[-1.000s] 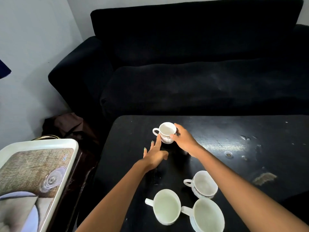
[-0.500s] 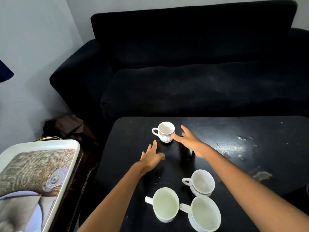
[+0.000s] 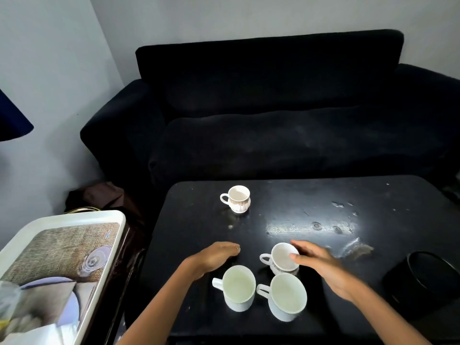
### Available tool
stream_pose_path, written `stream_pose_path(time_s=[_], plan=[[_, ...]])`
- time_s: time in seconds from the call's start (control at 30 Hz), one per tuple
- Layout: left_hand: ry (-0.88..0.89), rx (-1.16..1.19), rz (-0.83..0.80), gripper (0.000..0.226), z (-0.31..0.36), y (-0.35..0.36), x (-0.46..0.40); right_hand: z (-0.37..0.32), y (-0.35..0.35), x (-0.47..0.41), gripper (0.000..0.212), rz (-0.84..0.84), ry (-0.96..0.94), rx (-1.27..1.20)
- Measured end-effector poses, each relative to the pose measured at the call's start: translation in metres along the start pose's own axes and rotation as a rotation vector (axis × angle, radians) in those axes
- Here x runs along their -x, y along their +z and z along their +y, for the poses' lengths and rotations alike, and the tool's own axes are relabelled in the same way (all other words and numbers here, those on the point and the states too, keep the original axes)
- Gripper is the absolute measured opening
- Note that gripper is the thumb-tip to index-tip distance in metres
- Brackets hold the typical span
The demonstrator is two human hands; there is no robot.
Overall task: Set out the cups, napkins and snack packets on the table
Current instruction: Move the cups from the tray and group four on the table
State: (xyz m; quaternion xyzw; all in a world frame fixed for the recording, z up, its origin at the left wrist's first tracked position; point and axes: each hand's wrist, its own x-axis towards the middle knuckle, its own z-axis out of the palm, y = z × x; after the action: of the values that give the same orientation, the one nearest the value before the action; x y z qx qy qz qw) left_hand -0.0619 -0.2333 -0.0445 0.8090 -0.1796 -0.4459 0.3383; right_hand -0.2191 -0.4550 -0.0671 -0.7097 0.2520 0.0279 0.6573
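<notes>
**Second cup coming up**

Black bench (image 3: 311, 245) before a dark sofa: one small white patterned cup (image 3: 238, 198) stands far. Right hand (image 3: 321, 266), fingers loosely spread, touches the near patterned white cup (image 3: 281, 258); left hand (image 3: 214, 256) hovers relaxed, empty. Next, likely: grasp and place it

right hand (image 3: 321, 263): motion-blurred; its contact with the small patterned white cup (image 3: 281, 258) unclear
white printed tray (image 3: 74, 217): cut off at left and bottom edges
round black container (image 3: 428, 282): cut at right edge
</notes>
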Motion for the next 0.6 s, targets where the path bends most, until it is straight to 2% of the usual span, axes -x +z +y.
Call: stream_pose_path(time_s=[0.07,0.2,0.33,0.5,0.6], plan=[[0.001,0.033,-0.008,0.011,0.001,0.004,0.003,0.006,0.003,0.008,0.037,-0.004,-0.018,0.003],[0.014,0.12,0.051,0.013,0.001,0.008,0.004,0.012,0.01,0.013,0.036,0.036,-0.069,0.05],[0.03,0.146,0.134,0.037,-0.002,0.005,-0.002,0.017,0.014,0.008,0.038,0.081,-0.11,0.025],[0.055,0.226,0.272,0.05,-0.004,0.005,-0.016,0.016,0.019,-0.012,0.03,0.13,-0.167,-0.062],[0.058,0.213,0.339,0.058,-0.006,0.005,-0.029,0.015,0.021,-0.032,0.037,0.192,-0.189,-0.124]])
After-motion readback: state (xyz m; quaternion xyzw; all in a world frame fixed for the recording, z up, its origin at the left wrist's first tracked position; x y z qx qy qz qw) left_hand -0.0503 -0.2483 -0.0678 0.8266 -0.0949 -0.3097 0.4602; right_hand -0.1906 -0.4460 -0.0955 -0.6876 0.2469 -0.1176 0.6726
